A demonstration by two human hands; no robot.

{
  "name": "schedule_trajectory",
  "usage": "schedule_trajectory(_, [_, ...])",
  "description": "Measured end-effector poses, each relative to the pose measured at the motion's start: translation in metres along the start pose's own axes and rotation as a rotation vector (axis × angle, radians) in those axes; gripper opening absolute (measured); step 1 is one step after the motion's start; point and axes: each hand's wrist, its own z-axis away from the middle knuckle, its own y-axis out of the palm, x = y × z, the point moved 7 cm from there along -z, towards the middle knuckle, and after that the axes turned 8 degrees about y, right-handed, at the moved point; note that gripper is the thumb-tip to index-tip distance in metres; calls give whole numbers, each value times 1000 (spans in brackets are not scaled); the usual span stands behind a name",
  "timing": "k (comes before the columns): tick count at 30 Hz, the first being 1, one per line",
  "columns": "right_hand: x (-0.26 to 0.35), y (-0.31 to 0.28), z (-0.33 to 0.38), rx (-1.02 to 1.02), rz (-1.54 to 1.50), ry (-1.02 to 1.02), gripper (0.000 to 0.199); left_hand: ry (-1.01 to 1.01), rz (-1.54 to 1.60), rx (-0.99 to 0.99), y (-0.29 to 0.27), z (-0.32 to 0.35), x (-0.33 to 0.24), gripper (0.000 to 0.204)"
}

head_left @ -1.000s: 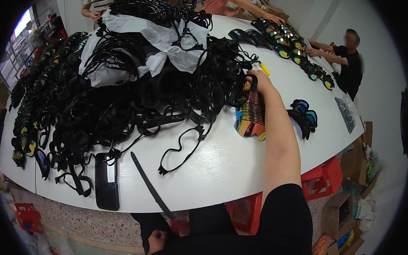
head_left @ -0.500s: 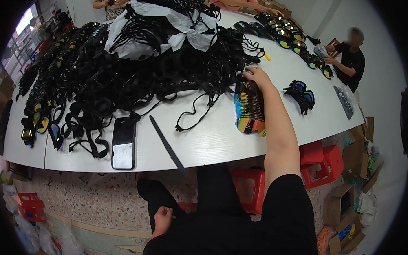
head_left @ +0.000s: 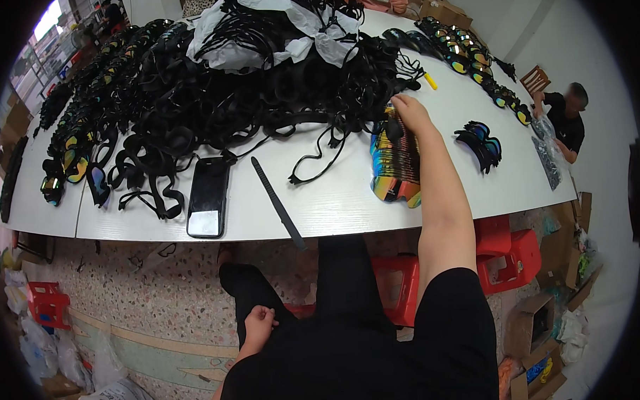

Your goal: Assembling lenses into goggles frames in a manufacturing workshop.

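My right hand reaches over the table to the far end of a row of stacked goggle lenses, shiny with rainbow colours. Its fingers curl down at that end, and the fingertips are partly hidden. My left hand rests on my thigh, loosely closed, with nothing visible in it. To the left of the lenses lies a large tangled heap of black goggle frames and straps. A few goggles with blue-violet lenses sit to the right of my forearm.
A black phone and a black strap lie near the table's front edge. A yellow marker lies beyond my right hand. Rows of mirrored goggles line both sides. A person handles clear bags at the right. Red stools stand below.
The view has shifted, so the table sits higher and further right. My right hand stays at the lenses' far end. At the right, the person has bent lower over the bags.
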Motion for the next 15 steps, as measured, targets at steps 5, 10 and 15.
schedule_trajectory(5, [6, -18, -5, -33, -37, -80, 50, -1, -21, -17, 0, -3, 2, 15])
schedule_trajectory(10, [44, -85, 47, -353, 36, -263, 37, 28, 14, -28, 4, -7, 5, 15])
schedule_trajectory(15, [87, -98, 203, -273, -76, -367, 25, 19, 1, -40, 3, -6, 10, 16])
